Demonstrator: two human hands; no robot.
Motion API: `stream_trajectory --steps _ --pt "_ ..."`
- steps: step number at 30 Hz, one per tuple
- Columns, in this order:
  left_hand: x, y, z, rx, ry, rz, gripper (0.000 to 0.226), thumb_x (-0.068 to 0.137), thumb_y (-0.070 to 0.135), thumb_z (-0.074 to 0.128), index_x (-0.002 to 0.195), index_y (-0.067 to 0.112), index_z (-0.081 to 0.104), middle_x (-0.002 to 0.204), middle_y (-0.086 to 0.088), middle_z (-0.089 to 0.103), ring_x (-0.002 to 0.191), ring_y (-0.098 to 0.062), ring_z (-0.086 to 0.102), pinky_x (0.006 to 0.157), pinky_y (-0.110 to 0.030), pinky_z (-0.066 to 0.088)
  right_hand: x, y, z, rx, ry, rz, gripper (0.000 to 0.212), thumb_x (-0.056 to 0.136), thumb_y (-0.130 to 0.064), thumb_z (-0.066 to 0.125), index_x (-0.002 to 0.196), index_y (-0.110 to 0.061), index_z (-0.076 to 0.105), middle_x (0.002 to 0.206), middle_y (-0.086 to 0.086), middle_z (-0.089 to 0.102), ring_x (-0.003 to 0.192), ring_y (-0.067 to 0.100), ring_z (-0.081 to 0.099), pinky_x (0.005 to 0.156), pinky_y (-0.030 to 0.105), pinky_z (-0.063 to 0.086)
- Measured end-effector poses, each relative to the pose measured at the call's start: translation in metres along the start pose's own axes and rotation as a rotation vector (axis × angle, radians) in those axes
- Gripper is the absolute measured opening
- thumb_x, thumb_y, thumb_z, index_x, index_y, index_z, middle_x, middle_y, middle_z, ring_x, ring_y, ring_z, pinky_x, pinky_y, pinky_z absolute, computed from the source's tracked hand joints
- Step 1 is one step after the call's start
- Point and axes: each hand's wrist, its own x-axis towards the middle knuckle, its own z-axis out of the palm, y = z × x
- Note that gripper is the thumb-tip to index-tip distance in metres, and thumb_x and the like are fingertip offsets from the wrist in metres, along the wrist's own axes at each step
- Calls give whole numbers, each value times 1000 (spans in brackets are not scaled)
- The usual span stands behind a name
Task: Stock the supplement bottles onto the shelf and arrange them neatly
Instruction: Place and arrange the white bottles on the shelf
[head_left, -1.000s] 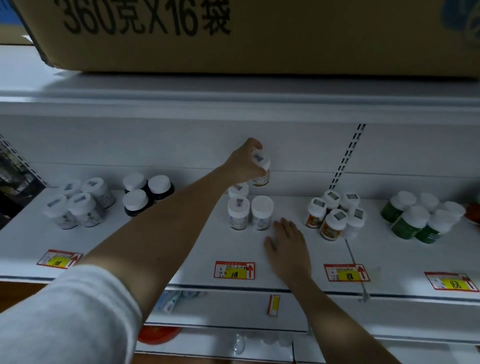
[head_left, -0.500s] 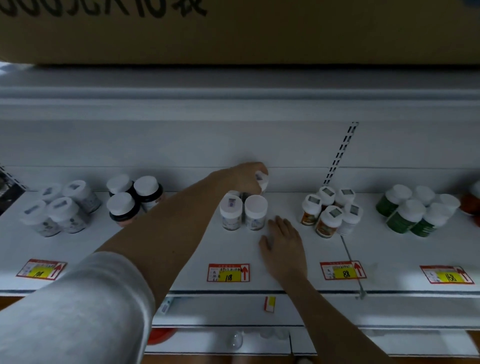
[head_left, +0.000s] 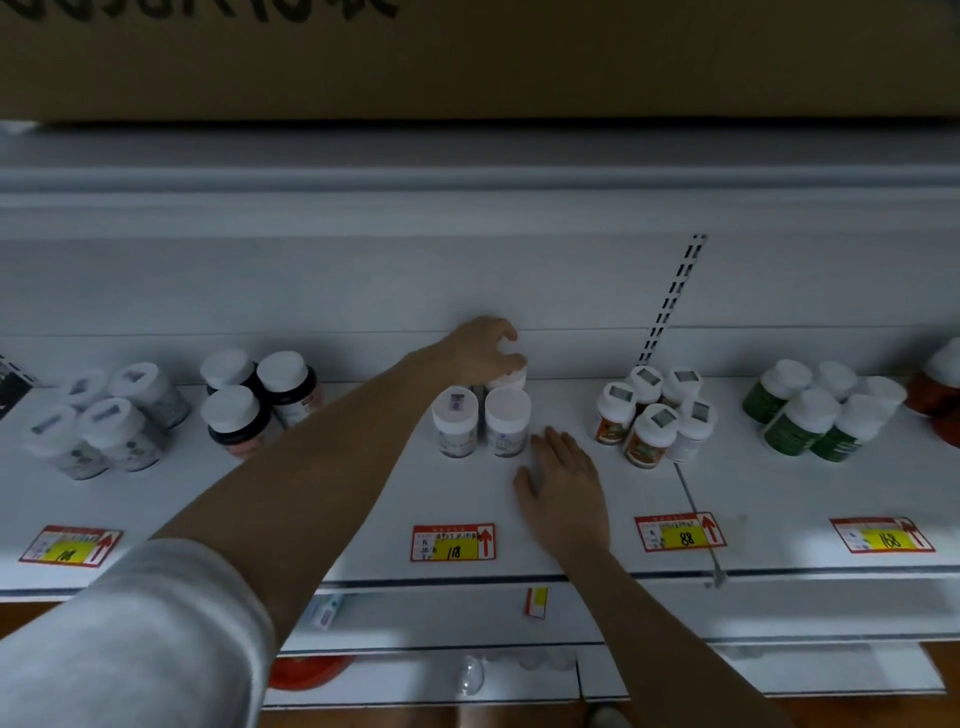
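Left hand (head_left: 480, 349) has lowered the white-capped bottle (head_left: 508, 378) from mid-air onto the shelf (head_left: 363, 499) behind the front pair (head_left: 480, 426), fingers still curled on its cap (placement nearly done); right hand (head_left: 563, 480) flat, empty.

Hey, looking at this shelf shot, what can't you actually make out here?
Head view only:
- Back-row bottle: the left hand covers its cap, so label and grip are hidden.
- Front white-capped bottles: label print too small to read.
- Red bottle: cut off by the right edge.
- Cardboard box: lettering cropped at the top.
- Lower shelf items: dark and blurred.
- The right hand lies flat on the shelf.
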Motion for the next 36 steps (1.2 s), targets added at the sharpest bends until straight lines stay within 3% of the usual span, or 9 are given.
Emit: stream_trajectory --steps 5,8,11,14,23,27,30,32,36 --pt "-38 8 1 -42 157 130 29 97 28 60 124 17 62 111 5 57 104 -15 57 72 -15 38 0 0 0 5 13 -11 56 98 -36 49 149 -12 41 158 9 35 148 26 28 123 38 20" --pt "-57 7 12 26 123 142 36 94 35 64 127 20 60 120 2 59 102 -13 56 78 -20 33 -1 1 1 6 29 -22 56 98 -36 49 147 -10 44 156 11 38 147 27 31 122 39 22" --pt "-65 9 21 112 51 111 56 89 44 69 136 20 52 136 0 52 119 -20 54 85 -23 35 -1 1 2 11 18 -22 56 98 -37 46 148 -11 41 158 9 36 148 26 28 123 38 19" --pt "-64 11 30 147 17 84 67 85 36 76 142 17 46 145 -4 39 126 -25 47 95 -31 40 0 1 1 22 22 -15 56 99 -37 47 149 -13 40 159 8 34 149 25 26 123 37 17" --pt "-71 19 34 76 130 57 56 87 24 74 138 16 52 141 -8 46 126 -26 48 100 -28 36 -1 1 -1 110 29 -22 54 97 -29 53 146 -10 44 157 9 37 148 26 27 122 36 18" --pt "-87 23 15 -158 273 83 43 80 24 80 120 20 65 123 -1 66 110 -19 61 91 -24 48 2 2 -15 374 -15 74 36 97 -12 55 132 -10 60 146 8 52 139 26 42 113 29 30" --pt "-108 26 0 -331 342 44 30 82 30 79 110 28 68 114 9 68 95 -7 64 70 -7 45 -1 -5 -50 883 -53 225 22 98 -2 52 110 -14 67 116 6 67 112 26 61 93 27 40" --pt "-123 26 -5 -417 372 16 22 82 37 77 101 33 69 109 12 69 98 -9 66 76 -16 50 -12 -16 -79 1204 -56 235 21 97 0 54 107 -14 68 107 6 71 103 24 65 93 33 48" --pt "-159 30 -7 -680 343 -60 22 80 40 79 98 28 73 98 9 73 91 -13 73 78 -43 63 -46 -43 -123 1385 -199 128 27 99 -15 55 125 -19 62 116 2 72 109 18 68 94 33 55"
